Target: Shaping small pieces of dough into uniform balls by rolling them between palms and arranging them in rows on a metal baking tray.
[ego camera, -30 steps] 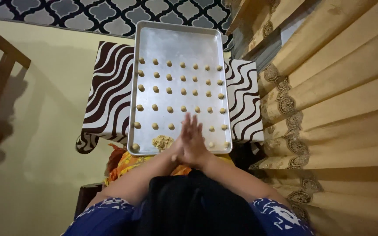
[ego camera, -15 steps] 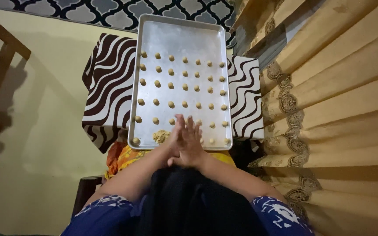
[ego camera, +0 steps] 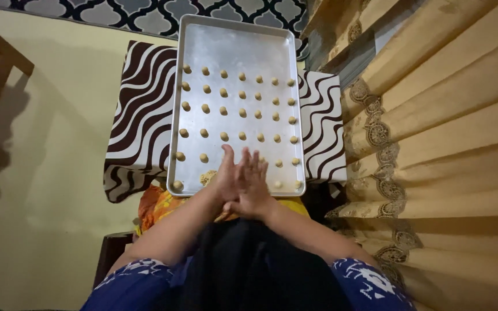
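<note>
Head view: we are pressing our left hand (ego camera: pixel 226 178) and right hand (ego camera: pixel 253 185) palm to palm above the tray (ego camera: pixel 234 43), any dough between them hidden, with dough balls (ego camera: pixel 241 112) filling most rows and a dough lump (ego camera: pixel 207 177) waiting.

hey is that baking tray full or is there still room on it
Partly filled. Rows of small dough balls cover the near and middle part of the metal tray; the far strip is bare.

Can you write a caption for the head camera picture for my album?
Two hands pressed palm to palm over a metal baking tray lined with small dough balls.
</note>
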